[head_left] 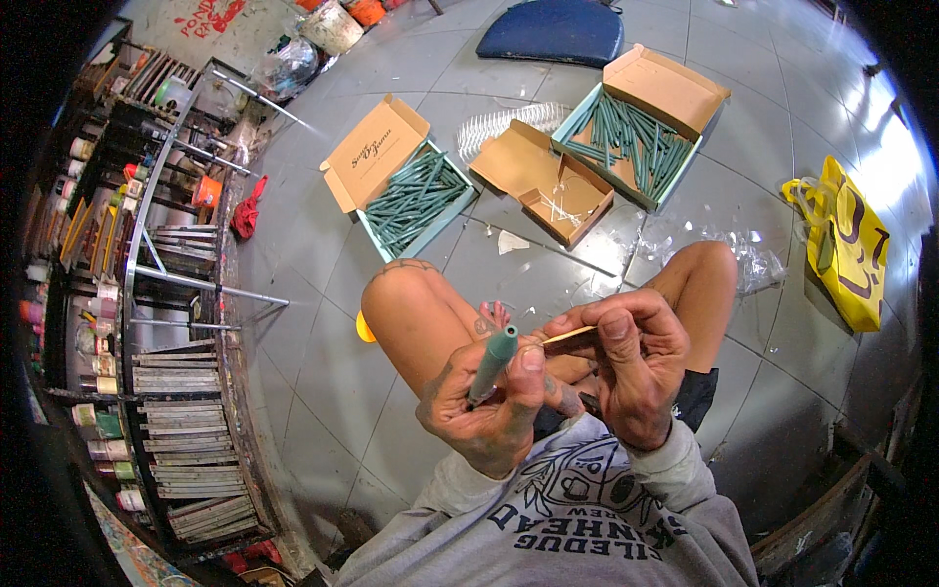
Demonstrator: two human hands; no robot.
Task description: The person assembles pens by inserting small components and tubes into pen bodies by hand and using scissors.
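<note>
My left hand (481, 423) is closed round a dark green pen-like tube (492, 366), held upright with its narrow, holed tip toward me. Just beside it, my right hand (644, 367) pinches a thin yellow strip (570, 335) between thumb and fingers. The strip's left end comes close to the left fingertips; whether it touches them I cannot tell. Beyond my knees, an open box (377, 152) on the left and another open box (675, 86) on the right hold many similar green pens (416, 201). Between them a small brown box (575, 231) contains thin white pieces (560, 203).
Clear plastic wrapping (753, 262) lies on the grey tiled floor, with a ribbed clear plastic sheet (494, 125) behind the boxes. A yellow bag (846, 249) stands at the right. A blue cushion (553, 31) is at the back. Crowded shelves (186, 430) and metal tubes line the left.
</note>
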